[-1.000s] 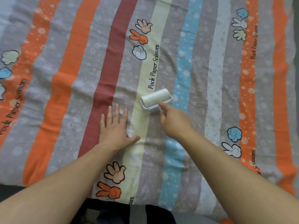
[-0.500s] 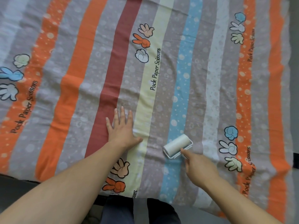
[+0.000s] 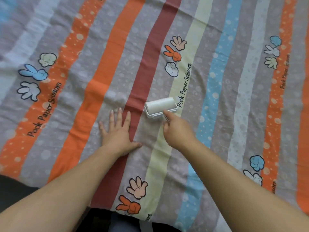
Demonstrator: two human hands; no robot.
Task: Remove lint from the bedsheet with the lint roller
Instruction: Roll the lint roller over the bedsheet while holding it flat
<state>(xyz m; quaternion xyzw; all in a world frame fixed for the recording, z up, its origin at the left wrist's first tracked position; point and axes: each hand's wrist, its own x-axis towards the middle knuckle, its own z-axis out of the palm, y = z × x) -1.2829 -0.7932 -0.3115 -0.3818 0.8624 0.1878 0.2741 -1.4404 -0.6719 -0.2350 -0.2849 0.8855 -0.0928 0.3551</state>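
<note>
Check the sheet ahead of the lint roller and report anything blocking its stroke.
Nothing visible blocks it. The right hand grips the lint roller by its handle, and beyond the roller lies only bare printed bedsheet. The left hand presses flat on the sheet to the roller's left, apart from it and outside the path.

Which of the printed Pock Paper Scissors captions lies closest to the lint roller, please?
The caption on the pale yellow stripe, which starts right beside the lint roller; the rest lie far off, mostly on orange stripes.

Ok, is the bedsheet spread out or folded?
Spread: the bedsheet lies flat, stripes running unbroken, only lightly wrinkled, left hand flat on it.
</note>
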